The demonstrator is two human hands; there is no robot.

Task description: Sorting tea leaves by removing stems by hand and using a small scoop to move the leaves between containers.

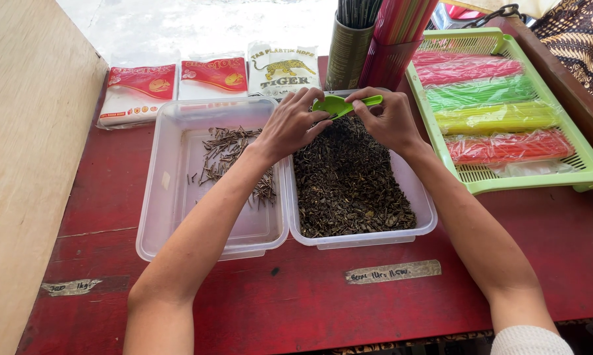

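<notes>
My left hand [291,123] and my right hand [390,119] meet over the far end of a clear plastic tub [362,236] filled with dark dried leaves [349,181]. Both hands touch a small green plastic scoop [339,105]: my right hand pinches its handle, my left fingers rest on its bowl. Left of that tub stands a second clear tub [178,190] holding a thin scatter of brown stems [227,154].
A green slotted tray [480,181] with bagged coloured straws lies at the right. Red-and-white packets [138,92] and a white pack [283,69] line the back, beside cups of straws [375,46]. A plywood board [26,164] borders the red table [309,296] on the left.
</notes>
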